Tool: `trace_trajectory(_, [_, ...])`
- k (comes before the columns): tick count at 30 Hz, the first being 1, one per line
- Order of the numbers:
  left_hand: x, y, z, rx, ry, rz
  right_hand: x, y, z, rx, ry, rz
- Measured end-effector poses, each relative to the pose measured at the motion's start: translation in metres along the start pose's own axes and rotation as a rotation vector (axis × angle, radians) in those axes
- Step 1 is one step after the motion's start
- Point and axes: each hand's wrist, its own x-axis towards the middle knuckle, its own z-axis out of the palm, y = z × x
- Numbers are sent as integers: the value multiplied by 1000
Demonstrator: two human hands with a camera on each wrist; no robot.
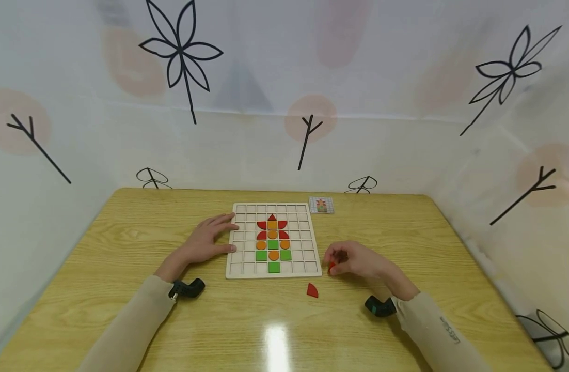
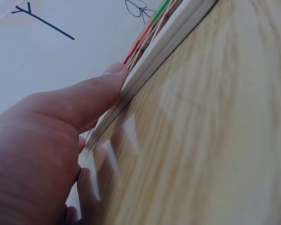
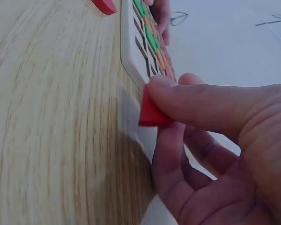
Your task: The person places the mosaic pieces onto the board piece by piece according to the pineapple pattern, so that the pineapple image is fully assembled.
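A white grid board (image 1: 247,268) lies on the table, with red, orange and green pieces set in its middle squares. My left hand (image 1: 205,242) rests at the board's left edge, fingers spread and touching the rim; in the left wrist view the thumb (image 2: 91,96) presses on that rim. Just off the board's right edge, my right hand (image 1: 354,258) pinches a red piece (image 3: 152,112) between thumb and fingers. Its full outline is partly hidden by the thumb. Below the board's lower right corner lies a loose red quarter-circle piece (image 1: 312,290).
A small pattern card (image 1: 321,205) with a coloured picture lies beside the board's upper right corner. The wooden table (image 1: 196,330) ends at a white cloth wall (image 1: 266,150) printed with plants. Dark wrist devices (image 1: 189,288) sit at both cuffs.
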Motion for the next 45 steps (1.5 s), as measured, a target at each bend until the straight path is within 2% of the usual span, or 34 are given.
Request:
trace_trajectory(4, [0,0,-1,-3,-6,-5,6,-4,4,9,56,29])
trace_trajectory(8, [-1,1,-1,-4,-5,-4,13,-11,10,48,113,20])
trace_trajectory(13, [-1,-1,-1,-3,-3,-1,23,-21,20,61,148,-18])
trace_trajectory(18, [0,-2,1,1,2,3,34,-26,32,90,166,-7])
trace_trajectory(29, [0,-2,0,-2,4,5,50,-27,50,68,140,-47])
trace_trajectory(45, [-1,0,0,8,22,29,57,-40,56,-40,90,-67])
